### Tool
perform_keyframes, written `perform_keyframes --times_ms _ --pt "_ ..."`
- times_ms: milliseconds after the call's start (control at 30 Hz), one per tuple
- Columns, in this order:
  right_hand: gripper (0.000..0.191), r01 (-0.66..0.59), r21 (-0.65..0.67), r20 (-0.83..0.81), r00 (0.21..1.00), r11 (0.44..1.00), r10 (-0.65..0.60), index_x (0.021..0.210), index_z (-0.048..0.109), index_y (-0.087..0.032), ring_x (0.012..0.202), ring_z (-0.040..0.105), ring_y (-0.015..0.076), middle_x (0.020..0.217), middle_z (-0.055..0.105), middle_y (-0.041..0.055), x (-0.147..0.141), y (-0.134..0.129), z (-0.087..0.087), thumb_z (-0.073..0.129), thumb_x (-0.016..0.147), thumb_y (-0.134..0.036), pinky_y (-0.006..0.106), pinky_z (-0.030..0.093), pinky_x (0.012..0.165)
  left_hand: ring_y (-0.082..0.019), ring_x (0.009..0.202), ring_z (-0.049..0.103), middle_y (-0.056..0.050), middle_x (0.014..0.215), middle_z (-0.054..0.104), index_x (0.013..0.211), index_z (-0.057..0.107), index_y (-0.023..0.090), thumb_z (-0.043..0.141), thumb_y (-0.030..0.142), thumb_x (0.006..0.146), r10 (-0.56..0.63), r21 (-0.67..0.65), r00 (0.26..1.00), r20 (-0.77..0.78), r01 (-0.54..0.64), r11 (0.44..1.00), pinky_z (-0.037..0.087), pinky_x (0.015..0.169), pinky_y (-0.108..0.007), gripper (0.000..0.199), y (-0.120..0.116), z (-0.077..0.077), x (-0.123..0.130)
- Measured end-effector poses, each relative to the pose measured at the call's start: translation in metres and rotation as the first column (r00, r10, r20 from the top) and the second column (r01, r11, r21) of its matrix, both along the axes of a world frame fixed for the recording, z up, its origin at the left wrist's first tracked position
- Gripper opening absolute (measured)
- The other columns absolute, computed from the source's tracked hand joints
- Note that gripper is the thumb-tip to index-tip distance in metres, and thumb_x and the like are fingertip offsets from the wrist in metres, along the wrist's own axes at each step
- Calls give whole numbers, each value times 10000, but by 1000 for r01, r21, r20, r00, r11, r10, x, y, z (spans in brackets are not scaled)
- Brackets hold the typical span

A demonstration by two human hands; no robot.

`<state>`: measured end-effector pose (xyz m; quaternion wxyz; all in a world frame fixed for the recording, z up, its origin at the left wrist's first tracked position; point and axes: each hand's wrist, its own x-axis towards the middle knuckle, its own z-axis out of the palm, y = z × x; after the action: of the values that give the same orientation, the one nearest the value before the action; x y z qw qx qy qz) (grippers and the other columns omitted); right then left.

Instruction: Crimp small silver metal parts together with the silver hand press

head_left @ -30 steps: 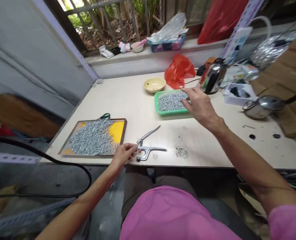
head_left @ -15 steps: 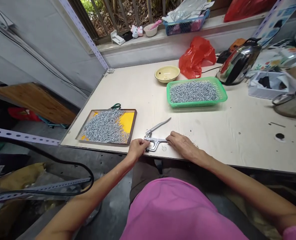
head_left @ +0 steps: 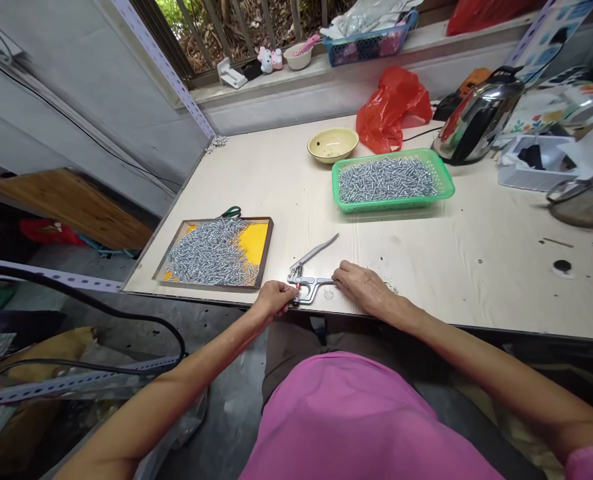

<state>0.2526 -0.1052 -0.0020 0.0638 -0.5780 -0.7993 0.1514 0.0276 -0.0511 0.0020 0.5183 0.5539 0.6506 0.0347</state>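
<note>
Silver hand press pliers (head_left: 320, 281) with a spring lie near the table's front edge, their upper handle raised at an angle. My right hand (head_left: 369, 288) is closed on the end of the lower handle. At the jaw end, my left hand (head_left: 276, 297) is closed in a pinch, fingertips close against the jaws. Whatever it pinches is too small to make out. A tiny red spot shows at the jaws. Left of the pliers, a shallow tray (head_left: 267, 257) with a yellow bottom holds a heap of small silvery metal parts (head_left: 209, 253).
Farther back stands a green plastic basket (head_left: 393, 206) full of similar metal parts. Behind it are a cream bowl (head_left: 332, 153), a red plastic bag (head_left: 391, 110) and a metal kettle (head_left: 479, 123). Green-handled scissors (head_left: 232, 212) lie behind the tray. A white box (head_left: 531, 177) is at right.
My left hand has drawn back slightly to the left from the jaws, and the red spot there now shows. My right hand stays on the handle. The camera view has shifted slightly.
</note>
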Motion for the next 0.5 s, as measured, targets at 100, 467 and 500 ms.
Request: perform_keyframes --times_ms 100,467,500 --pt "366 -64 77 -4 998 995 64 1201 556 -172 1138 499 277 1277 524 153 9 15 8 583 887 -357 380 436 871 -59 324 343 74 369 426 687 613 132 613 297 762 41 -24 999 17 -40 999 260 363 -180 181 -2 0 -1" --pt "942 -223 -3 102 970 975 222 1343 434 -133 1206 413 377 1355 459 201 13 71 -3 720 597 -632 505 366 933 -57 310 338 81 364 402 584 534 154 653 258 771 57 14 998 21 -57 998 291 342 -181 245 -9 3 1" --pt "941 -221 -1 113 969 975 220 1334 440 -122 1179 424 372 1337 467 203 12 71 -3 715 594 -635 496 370 916 -55 312 337 82 367 400 578 529 154 661 264 767 56 19 998 24 -57 998 293 343 -181 256 -9 3 1"
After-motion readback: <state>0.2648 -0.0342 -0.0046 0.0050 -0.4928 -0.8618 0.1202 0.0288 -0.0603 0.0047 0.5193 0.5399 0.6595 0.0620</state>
